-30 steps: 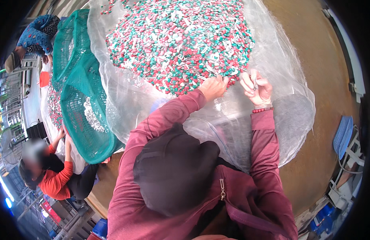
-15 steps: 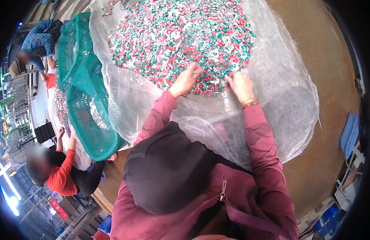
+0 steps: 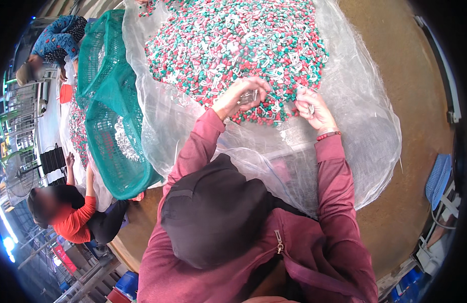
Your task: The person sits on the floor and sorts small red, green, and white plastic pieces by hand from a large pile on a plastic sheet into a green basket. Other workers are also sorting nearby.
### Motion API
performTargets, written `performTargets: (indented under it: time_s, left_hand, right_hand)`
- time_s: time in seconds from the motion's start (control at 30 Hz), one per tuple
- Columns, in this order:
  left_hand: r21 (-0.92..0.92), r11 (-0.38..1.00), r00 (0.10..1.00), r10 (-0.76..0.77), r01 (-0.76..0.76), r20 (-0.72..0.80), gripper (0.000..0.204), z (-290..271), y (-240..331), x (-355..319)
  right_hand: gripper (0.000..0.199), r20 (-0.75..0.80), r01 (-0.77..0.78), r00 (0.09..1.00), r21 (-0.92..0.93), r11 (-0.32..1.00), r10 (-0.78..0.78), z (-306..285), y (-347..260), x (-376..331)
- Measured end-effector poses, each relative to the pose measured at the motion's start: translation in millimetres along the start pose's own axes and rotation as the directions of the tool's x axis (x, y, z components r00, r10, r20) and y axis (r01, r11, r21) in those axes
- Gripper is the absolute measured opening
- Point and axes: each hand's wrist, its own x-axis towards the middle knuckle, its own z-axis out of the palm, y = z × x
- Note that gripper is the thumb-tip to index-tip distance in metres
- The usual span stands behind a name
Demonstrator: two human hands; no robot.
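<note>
both hands (image 3: 276, 101) now raised off the red-green pile (image 3: 233, 45), pinching pieces

Single view only: head camera, left of pair worn on my head. Looks steeply down over my own chest and sleeves. Fisheye; table edge (image 3: 395, 166) bends toward rim, dark corners. Close range: my left hand (image 3: 243, 96) and right hand (image 3: 312, 108) sit near centre, pile of small parts (image 3: 228, 40) above them. No second view to compare.
</note>
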Motion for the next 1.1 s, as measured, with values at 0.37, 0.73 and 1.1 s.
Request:
performTargets:
  time_s: [0.37, 0.73, 1.1]
  left_hand:
    - [0.923, -0.329, 0.976, 0.017, -0.198, 0.215, 0.02, 1.5, -108.1, 40.4]
    - [0.969, -0.217, 0.951, 0.305, 0.12, -0.05, 0.025, -38.2, -31.9, 2.2]
    - [0.952, -0.307, 0.959, 0.271, 0.004, 0.083, 0.019, -13.6, -93.1, 40.5]
  right_hand:
    - [0.03, 0.015, 0.03, 0.999, -0.083, 0.996, -0.029, 21.7, -31.5, -17.0]
    - [0.018, -0.104, -0.153, 0.889, -0.985, -0.075, -0.445, 20.7, 74.1, 25.5]
    - [0.013, -0.062, -0.106, 0.852, -0.993, -0.055, -0.519, 14.2, 107.0, 30.7]
